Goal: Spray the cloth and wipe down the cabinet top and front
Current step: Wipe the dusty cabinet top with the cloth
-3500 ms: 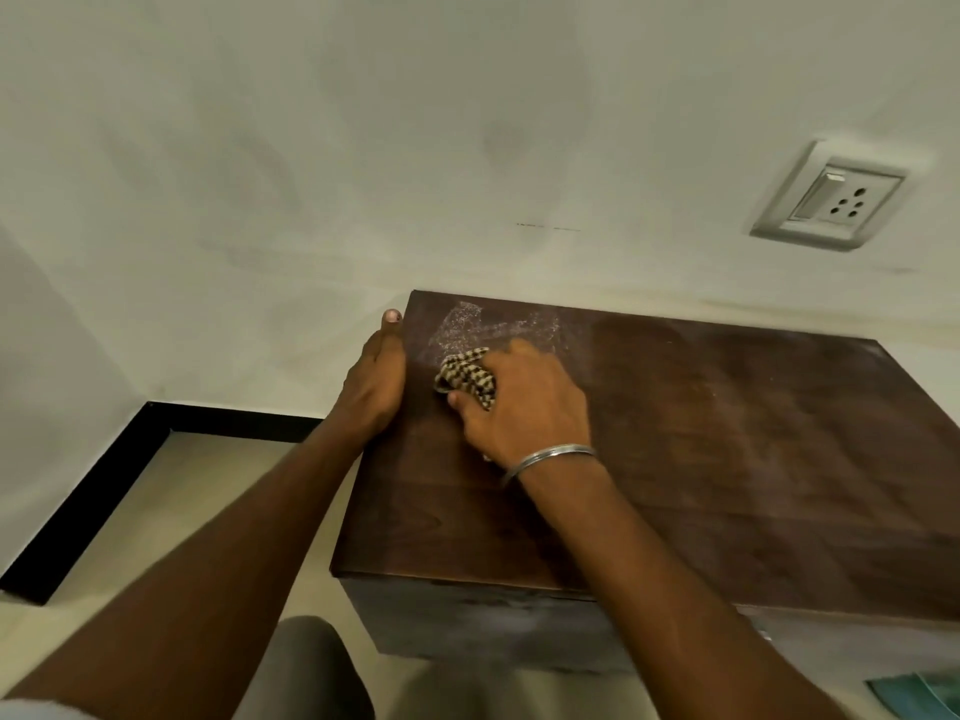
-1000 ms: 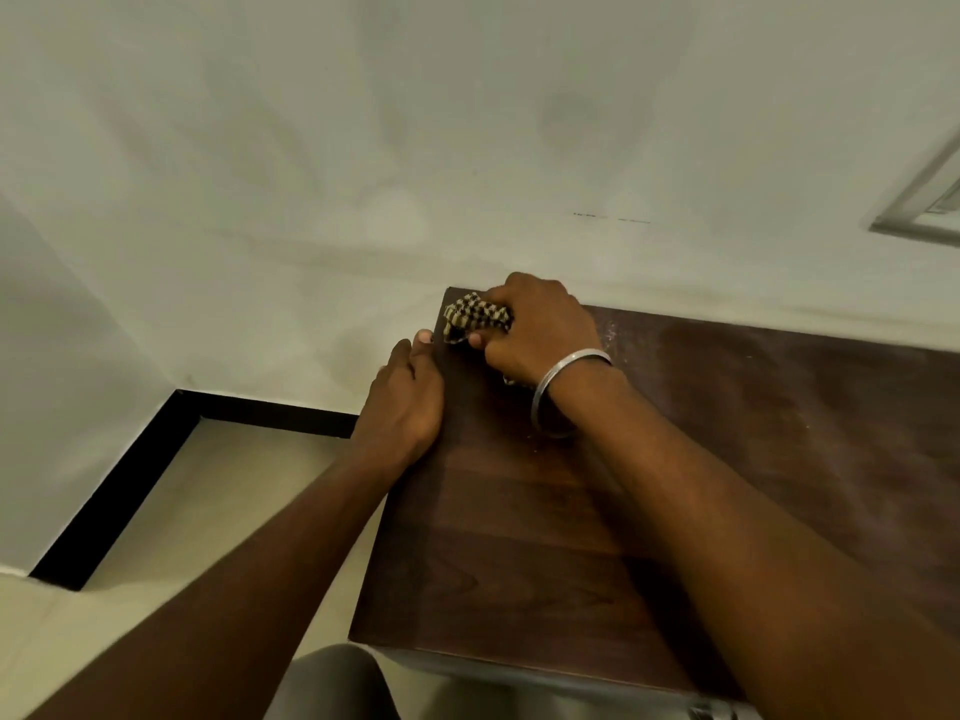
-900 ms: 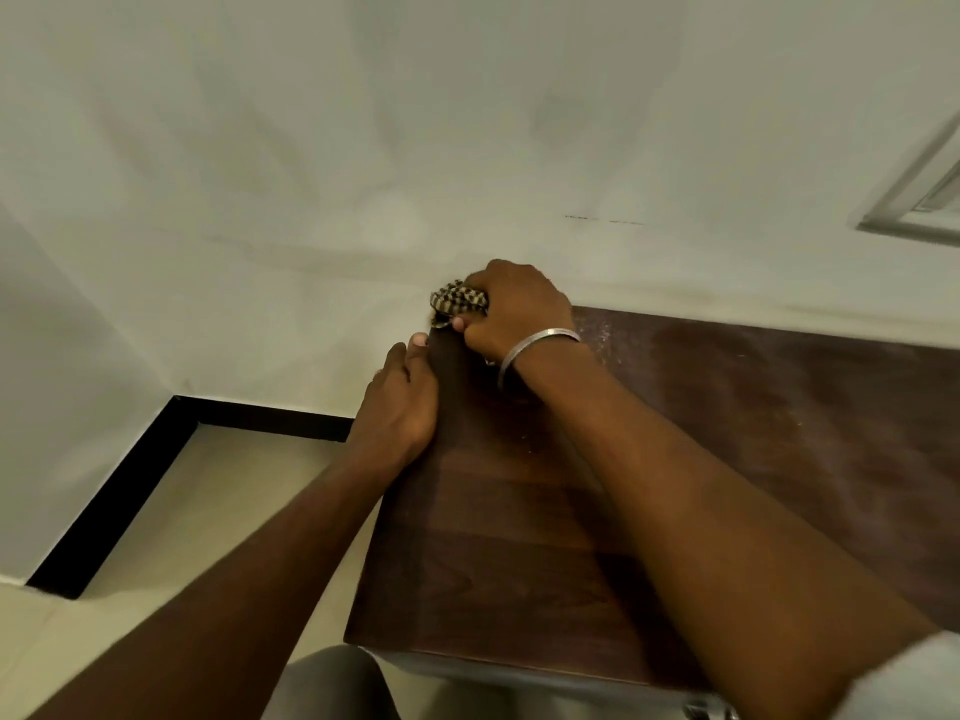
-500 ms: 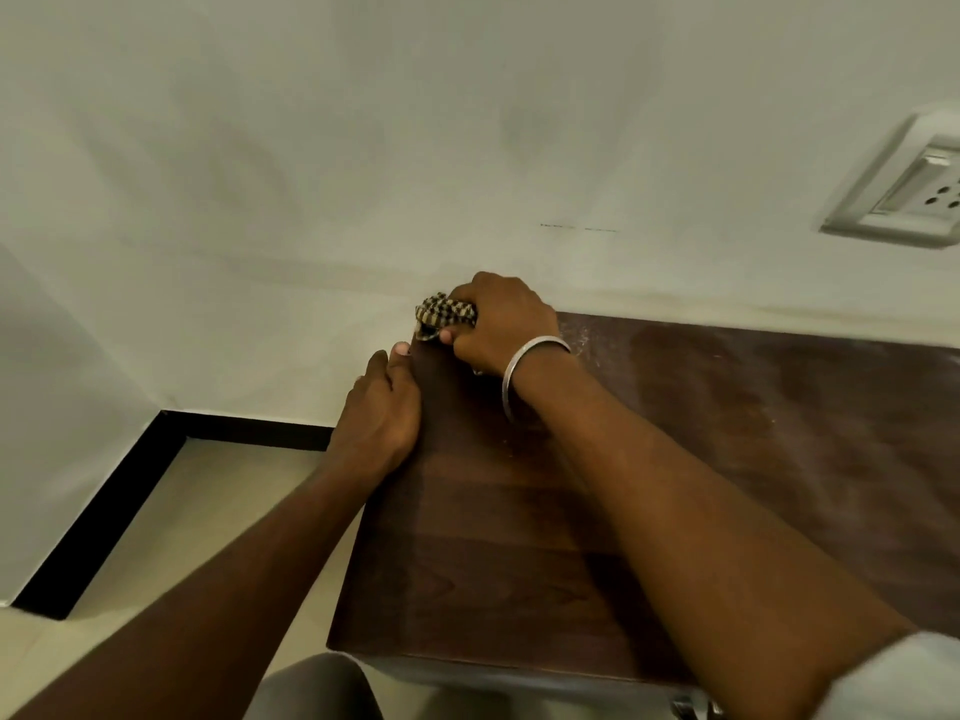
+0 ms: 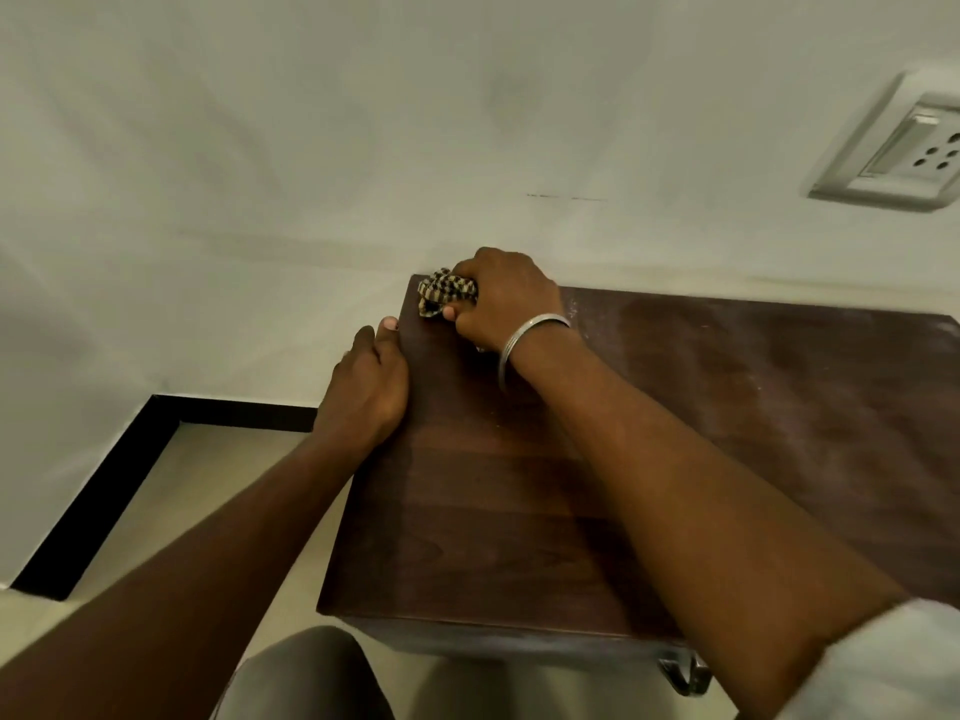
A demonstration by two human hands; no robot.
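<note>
Since a few seconds ago your right hand (image 5: 501,298) has carried the cloth (image 5: 447,295) from the open part of the cabinet top (image 5: 519,511) into its far left corner, hard against the wall (image 5: 311,148). Your fingers are curled tight round the bunched cloth with the thumb tucked beneath, and only a small wad pokes out. Your left hand (image 5: 366,392) rests on the left edge, thumb on top, fingers draped over the side and holding nothing. Let out more cloth so that it, not your knuckles, reaches into the corner, and press it flat. Then draw long overlapping strokes to the right, where pale dusty streaks (image 5: 753,387) show. The front looks not yet wiped, so save a clean fold for it.
</note>
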